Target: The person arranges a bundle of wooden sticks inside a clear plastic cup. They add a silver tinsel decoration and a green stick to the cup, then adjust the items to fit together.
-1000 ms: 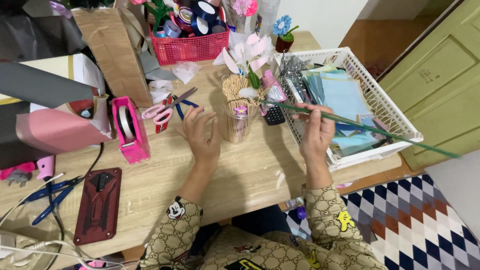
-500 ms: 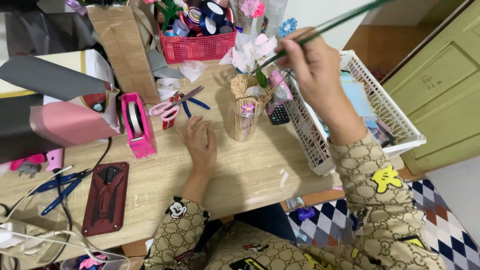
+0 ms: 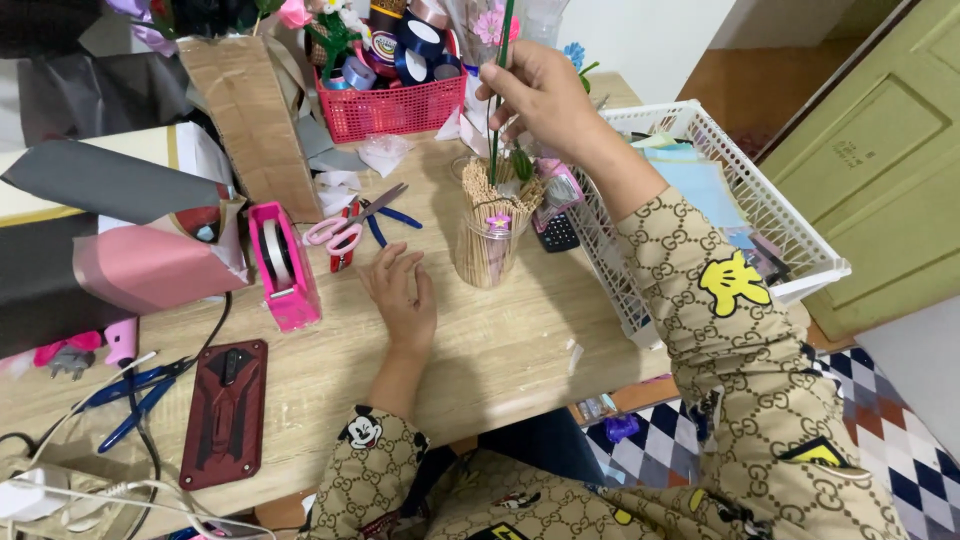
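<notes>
At the far left edge of the wooden table a dark red phone case lies near the front edge, with blue-handled pliers and loose cables crowding that corner; just right of the folded pink and grey paper a pink tape dispenser stands upright; behind it pink-handled scissors lie flat, near a red basket of ribbon rolls at the back edge. Your left hand rests palm down on bare wood, fingers loosely spread and holding nothing; open tabletop lies around and in front of it. Just right of it, apart from your fingers, stands a clear jar packed with wooden sticks. Your right hand hangs above the jar, fingers pinched closed on a thin green stem that runs nearly upright. At the right, a white wire basket overhangs the table's right edge; it leaves little free room there.
</notes>
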